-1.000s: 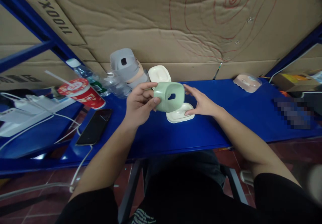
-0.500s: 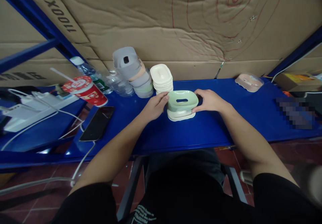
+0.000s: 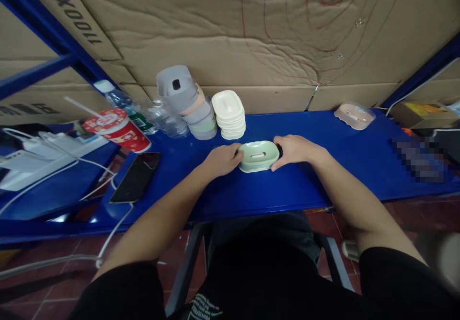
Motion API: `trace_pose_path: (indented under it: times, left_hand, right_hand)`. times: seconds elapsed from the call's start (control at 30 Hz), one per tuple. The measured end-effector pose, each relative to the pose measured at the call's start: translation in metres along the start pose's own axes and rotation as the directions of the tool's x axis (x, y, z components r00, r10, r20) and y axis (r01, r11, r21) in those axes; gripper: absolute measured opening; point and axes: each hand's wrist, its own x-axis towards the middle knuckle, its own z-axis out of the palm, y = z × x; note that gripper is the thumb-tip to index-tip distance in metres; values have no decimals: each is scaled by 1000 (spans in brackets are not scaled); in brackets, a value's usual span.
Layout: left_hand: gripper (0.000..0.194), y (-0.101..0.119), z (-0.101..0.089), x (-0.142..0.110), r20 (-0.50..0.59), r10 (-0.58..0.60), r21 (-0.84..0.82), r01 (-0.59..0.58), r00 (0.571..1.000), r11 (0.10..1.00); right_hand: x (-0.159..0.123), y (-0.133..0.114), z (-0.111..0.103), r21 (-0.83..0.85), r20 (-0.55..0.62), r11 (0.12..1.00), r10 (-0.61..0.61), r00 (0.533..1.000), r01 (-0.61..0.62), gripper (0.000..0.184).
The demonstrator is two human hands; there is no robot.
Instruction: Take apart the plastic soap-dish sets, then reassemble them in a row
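A pale green oval dish (image 3: pixel 259 158) with a slot in its middle sits low over a cream base on the blue table, and part of the base shows through the slot. My left hand (image 3: pixel 226 159) grips the dish's left end, thumb toward me. At the opposite end, my right hand (image 3: pixel 292 150) holds it between thumb and fingers. Behind the dish stands a pile of cream bases (image 3: pixel 228 113). Left of that pile, grey, peach and green dish shells (image 3: pixel 183 95) are stacked at a lean.
A pink dish with a clear cover (image 3: pixel 354 115) lies at the back right. On the left are a red paper cup (image 3: pixel 118 131) with a straw, plastic bottles (image 3: pixel 138 119), a phone (image 3: pixel 136 176) on a cable and a white power strip (image 3: pixel 53 162). Cardboard (image 3: pixel 201 32) walls the back.
Both hands have lowered the green dish onto the cream base. The base's raised middle now shows in the slot, and the gap between the two pieces has closed.
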Motion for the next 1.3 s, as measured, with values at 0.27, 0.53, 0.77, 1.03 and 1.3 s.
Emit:
trace_pose_path:
  times: [0.27,0.53,0.77,1.03,1.3]
  left_hand:
    - [52,-1,-1,-1,-124,17,-143,-35,992,989]
    - [54,6,-4,-4,-72,-51,-53,47,996,997]
    - [54,1,-4,-2,-18,-75,-8,75,997,997]
    - [56,-3,-1,2,-21,-31,-21,31,999,999]
    - [31,-47,-39,-4,-814,-237,-280,-2,531,960]
  right_hand:
    - [-3,1,-2,8,-12,999,35,999,-35,90]
    - [1,8,2,34,-49,999,-3,999,5,86]
    - [6,14,7,124,-67,991,-48,997,56,83]
    - [6,15,6,164,-42,985,-56,998,62,89]
    - [6,21,9,250,-69,964,-80,994,94,109]
